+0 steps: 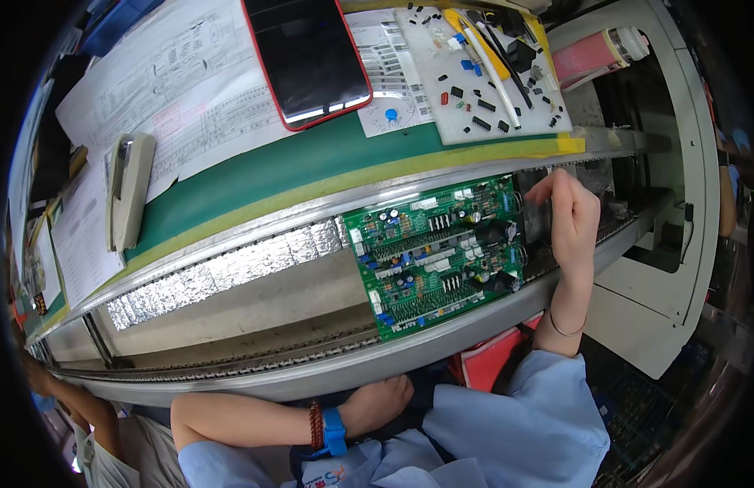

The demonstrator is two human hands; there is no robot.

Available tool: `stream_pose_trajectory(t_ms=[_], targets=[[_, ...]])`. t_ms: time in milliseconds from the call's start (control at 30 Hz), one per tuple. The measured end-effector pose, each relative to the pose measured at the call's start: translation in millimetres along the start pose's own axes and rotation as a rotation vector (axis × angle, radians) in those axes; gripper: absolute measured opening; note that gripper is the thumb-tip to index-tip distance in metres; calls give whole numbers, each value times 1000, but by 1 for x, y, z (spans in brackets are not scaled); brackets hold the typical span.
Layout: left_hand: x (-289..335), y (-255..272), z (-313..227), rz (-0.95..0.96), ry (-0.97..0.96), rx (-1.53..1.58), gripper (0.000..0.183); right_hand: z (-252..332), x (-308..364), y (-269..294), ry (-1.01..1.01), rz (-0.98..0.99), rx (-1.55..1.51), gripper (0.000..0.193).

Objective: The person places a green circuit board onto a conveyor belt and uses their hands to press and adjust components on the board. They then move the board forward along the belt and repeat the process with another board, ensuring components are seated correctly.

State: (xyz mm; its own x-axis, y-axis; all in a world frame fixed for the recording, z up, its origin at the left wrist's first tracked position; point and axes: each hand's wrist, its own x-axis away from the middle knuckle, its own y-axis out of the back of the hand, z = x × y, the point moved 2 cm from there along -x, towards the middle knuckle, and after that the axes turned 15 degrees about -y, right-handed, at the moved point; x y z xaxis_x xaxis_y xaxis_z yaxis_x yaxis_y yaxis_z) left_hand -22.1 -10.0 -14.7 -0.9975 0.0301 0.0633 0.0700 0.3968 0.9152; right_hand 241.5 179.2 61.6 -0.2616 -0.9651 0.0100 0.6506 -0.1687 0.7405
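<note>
A green circuit board (434,256), crowded with small components in two similar halves, lies across the rails of a conveyor track (230,342). My right hand (570,213) is raised over the track, just past the board's right end. Its fingers bend loosely, with one pointing left towards the board's edge; nothing shows between them, and I cannot tell whether it touches the board. In front of my body, below the near rail, my left hand (379,405) rests with its fingers curled in. No object shows in it, though its fingertips are hidden. A blue wrist strap (335,431) circles that wrist.
Beyond the track, a green mat (222,175) carries printed papers (190,81), a phone (308,61), a stapler (131,191), and a white foam pad (438,77) with loose components and tweezers-like tools. A pink bottle (601,55) lies far right. Another person's arm (80,398) is at left.
</note>
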Motion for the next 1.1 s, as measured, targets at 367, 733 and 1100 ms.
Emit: stream_pose_trajectory(t_ms=[367, 733, 1100], targets=[[13, -16, -2, -53, 238, -53, 37, 13, 0, -10, -17, 104, 206, 37], [19, -2, 9, -58, 235, -227, 41, 14, 0, -13, -57, 75, 190, 32], [18, 2, 11, -59, 205, -228, 41, 13, 0, -14, -77, 108, 155, 32]])
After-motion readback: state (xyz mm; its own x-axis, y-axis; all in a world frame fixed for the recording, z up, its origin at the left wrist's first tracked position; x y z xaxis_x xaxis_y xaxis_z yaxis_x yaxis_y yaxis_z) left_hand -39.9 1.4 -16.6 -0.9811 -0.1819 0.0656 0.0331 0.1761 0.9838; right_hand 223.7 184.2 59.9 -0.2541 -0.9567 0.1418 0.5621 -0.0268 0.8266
